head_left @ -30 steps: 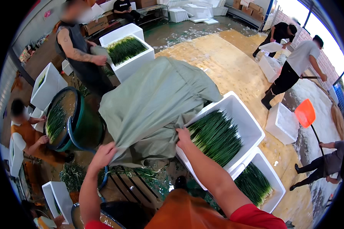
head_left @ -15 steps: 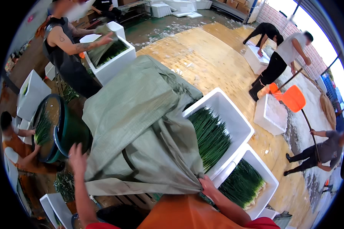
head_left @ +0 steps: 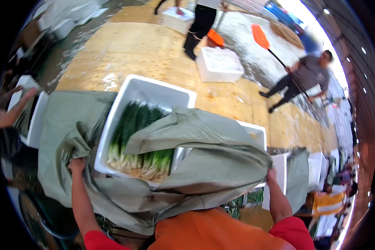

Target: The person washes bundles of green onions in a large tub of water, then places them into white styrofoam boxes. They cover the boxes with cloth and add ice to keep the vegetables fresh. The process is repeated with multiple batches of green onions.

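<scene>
A grey-green tarp [head_left: 208, 129] stretches between my two hands, wrinkled across the middle. My left hand [head_left: 76, 165] is closed on a bunched fold of it at the left. Over on the right, my right hand [head_left: 271, 176] grips the tarp's other end. Beneath it stands a white foam box [head_left: 164, 89] with rows of green onions [head_left: 131, 121] inside, their white root ends toward me. The tarp hangs over part of these onions. A second white foam box [head_left: 254, 130], to the right, is mostly hidden under the cloth.
Beyond the boxes lies a plywood floor [head_left: 154, 50] with scattered ice. A foam box of ice [head_left: 218, 66] stands there, near a person in black boots. At the right, another person [head_left: 312, 75] holds an orange shovel [head_left: 260, 36]. At far left, someone's arms reach over a foam box [head_left: 39, 114].
My view has turned right. My left hand, open before, now grips the tarp. My right hand has carried its end rightward across the second box, uncovering much of the first box's onions.
</scene>
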Tool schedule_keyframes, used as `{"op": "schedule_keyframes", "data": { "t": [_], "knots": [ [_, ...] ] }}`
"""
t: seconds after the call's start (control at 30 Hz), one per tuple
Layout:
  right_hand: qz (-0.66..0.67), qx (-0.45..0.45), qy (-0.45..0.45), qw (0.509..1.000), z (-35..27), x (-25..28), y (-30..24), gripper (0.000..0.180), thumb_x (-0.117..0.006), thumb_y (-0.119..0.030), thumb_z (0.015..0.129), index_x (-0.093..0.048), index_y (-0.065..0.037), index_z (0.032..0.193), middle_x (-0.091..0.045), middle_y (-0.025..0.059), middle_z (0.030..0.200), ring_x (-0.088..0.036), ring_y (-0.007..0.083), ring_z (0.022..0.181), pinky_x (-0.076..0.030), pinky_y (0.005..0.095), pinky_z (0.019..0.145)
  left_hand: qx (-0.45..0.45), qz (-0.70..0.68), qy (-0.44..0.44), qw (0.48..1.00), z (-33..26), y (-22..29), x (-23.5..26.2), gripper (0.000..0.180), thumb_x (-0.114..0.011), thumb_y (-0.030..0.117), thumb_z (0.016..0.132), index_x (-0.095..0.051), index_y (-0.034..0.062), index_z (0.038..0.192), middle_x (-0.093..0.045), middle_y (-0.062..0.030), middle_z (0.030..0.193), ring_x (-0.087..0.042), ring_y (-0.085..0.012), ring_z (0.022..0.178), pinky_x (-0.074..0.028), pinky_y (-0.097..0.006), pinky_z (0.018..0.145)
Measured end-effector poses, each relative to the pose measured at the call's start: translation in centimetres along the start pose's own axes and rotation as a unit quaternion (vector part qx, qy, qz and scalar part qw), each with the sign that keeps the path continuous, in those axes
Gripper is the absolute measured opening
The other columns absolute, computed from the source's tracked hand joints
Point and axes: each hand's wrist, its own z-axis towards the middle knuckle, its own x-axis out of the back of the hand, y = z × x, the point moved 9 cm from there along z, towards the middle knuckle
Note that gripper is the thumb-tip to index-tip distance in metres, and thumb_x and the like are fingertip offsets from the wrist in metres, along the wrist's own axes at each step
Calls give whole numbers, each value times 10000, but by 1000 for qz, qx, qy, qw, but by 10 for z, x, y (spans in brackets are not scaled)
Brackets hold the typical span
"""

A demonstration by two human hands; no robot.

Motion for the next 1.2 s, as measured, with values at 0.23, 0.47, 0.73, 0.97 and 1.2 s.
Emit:
{"op": "schedule_keyframes", "data": {
  "t": [0.23, 0.47, 0.73, 0.97, 1.2],
  "knots": [
    [-438, 177, -193, 860, -25, 38, -2, 852, -820, -415, 774, -479, -48, 1464, -611, 235, 1349, -603, 377, 1212, -481, 456, 1026, 1, 38, 107, 994, -153, 124, 104, 514, -677, 375, 899, -569, 106, 1323, -661, -183, 1236, -627, -409, 1138, -399, -664, 980],
    [74, -104, -510, 851, 26, -262, -93, 689, -697, -460, 939, -524, -36, 1454, -590, 115, 1406, -554, 228, 1281, -441, 375, 1074, -312, -331, 45, 889, -281, 437, -5, 780, -791, 262, 864, -414, -16, 1488, -448, -233, 1512, -451, -378, 1386, -368, -432, 1144],
    [209, 256, -300, 895, 133, -177, -228, 636, -805, -168, 810, -564, 10, 1371, -642, 129, 1304, -587, 211, 1214, -462, 345, 1030, -397, -330, 297, 803, -307, 625, 68, 411, -557, -68, 839, -612, 12, 1238, -580, -217, 1119, -536, -415, 1099, -429, -479, 986],
    [-186, 276, 13, 943, 262, -119, -213, 955, -804, -446, 780, -341, -149, 1561, -477, 269, 1411, -458, 438, 1314, -434, 537, 1040, -460, -331, 311, 763, -300, 774, 149, 391, -598, 60, 915, -574, -33, 1294, -530, -247, 1411, -447, -433, 1356, -358, -479, 1148],
    [-162, 442, -62, 880, 64, -70, -145, 684, -689, -235, 887, -436, 7, 1475, -383, 307, 1528, -337, 475, 1439, -265, 545, 1188, -495, -297, 238, 781, -377, 611, 70, 413, -630, 63, 937, -574, 3, 1341, -566, -224, 1398, -500, -408, 1339, -383, -469, 1131]
  ]
}}
